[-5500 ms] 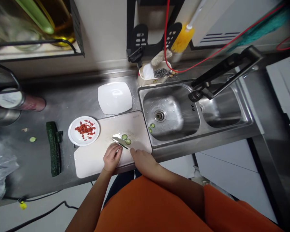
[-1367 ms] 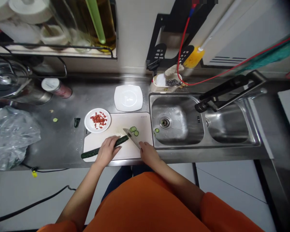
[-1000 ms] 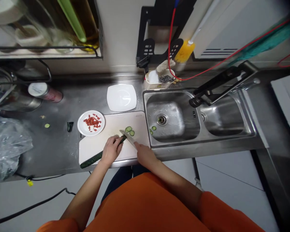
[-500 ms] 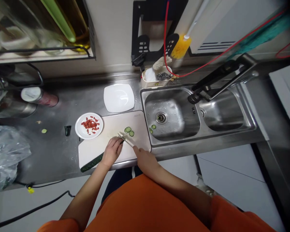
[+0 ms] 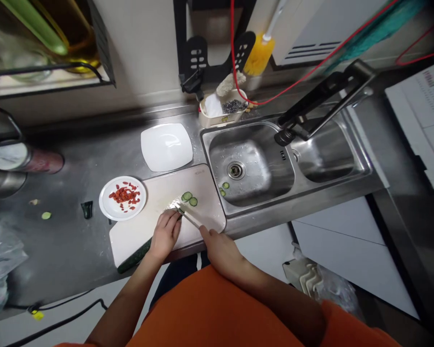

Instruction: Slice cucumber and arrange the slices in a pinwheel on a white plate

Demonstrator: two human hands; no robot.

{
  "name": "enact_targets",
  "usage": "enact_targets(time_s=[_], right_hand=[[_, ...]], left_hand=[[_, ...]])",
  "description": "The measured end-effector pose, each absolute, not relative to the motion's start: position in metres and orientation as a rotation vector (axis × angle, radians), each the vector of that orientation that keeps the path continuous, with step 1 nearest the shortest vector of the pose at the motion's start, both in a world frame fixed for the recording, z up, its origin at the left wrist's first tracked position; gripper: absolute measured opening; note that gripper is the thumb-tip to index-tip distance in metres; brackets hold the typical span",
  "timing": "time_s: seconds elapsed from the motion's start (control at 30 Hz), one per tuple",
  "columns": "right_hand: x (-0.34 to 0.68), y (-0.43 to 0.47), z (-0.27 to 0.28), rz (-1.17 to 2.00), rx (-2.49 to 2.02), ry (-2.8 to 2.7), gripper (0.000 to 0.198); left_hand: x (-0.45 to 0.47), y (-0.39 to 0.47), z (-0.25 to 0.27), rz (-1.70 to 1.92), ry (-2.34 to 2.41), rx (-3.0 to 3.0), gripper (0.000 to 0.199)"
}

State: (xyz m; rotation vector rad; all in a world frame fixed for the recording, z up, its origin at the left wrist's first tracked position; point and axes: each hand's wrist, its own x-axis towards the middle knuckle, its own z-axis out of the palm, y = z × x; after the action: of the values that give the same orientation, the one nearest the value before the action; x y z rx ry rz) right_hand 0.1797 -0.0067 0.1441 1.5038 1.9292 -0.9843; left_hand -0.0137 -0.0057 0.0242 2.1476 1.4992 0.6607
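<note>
On a white cutting board [image 5: 206, 183], my left hand [image 5: 165, 233] is closed over a dark green cucumber [image 5: 134, 256], which lies slantwise and pokes out past the near left edge. My right hand [image 5: 220, 248] grips a knife [image 5: 191, 219] by its handle, mostly hidden in the fist. The blade rests against the cucumber's cut end, close to my left fingertips. Several cucumber slices [image 5: 190, 198] lie on the board just beyond the knife. A round white plate [image 5: 104, 198] with red goji berries [image 5: 126, 193] overlaps the board's far left corner.
A square white plate [image 5: 166, 147] sits behind the board. To the right is a steel double sink [image 5: 249, 164] with a few cucumber slices inside and a black faucet [image 5: 311, 106] above. At left are a jar [image 5: 29, 158], a cucumber end [image 5: 87, 209] and a plastic bag [image 5: 2, 260].
The camera view has turned and shifted, so the counter items sit further left. Both hands stay at the cucumber, and the knife blade has moved slightly at its cut end.
</note>
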Motion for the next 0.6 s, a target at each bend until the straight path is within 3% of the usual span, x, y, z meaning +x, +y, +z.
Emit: enact_targets(time_s=[0.6], right_hand=[[0.1807, 0.0021, 0.1412, -1.002, 1.487, 1.949, 0.034]], left_hand=[[-0.0112, -0.0034, 0.0301, 0.645, 1.498, 2.138, 0.027]])
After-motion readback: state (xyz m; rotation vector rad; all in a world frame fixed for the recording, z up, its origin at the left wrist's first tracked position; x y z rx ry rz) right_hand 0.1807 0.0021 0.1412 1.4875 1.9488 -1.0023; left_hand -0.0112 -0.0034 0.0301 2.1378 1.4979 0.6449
